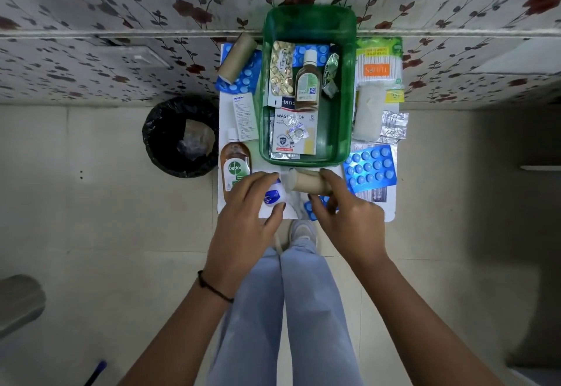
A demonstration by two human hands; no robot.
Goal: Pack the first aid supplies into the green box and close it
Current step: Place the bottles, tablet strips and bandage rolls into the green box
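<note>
From the head view, I see the green box (306, 88) open at the far middle of the desk (390, 209), partly filled. My right hand (346, 212) pinches a tan bandage roll (308, 181) just before it; my left hand (243, 203) seems curled around a small blue-capped jar (273, 195). I'd lay the roll flat into the empty right side.

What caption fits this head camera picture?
Two hands, left and right, picking supplies beside a half-packed green box.
</note>
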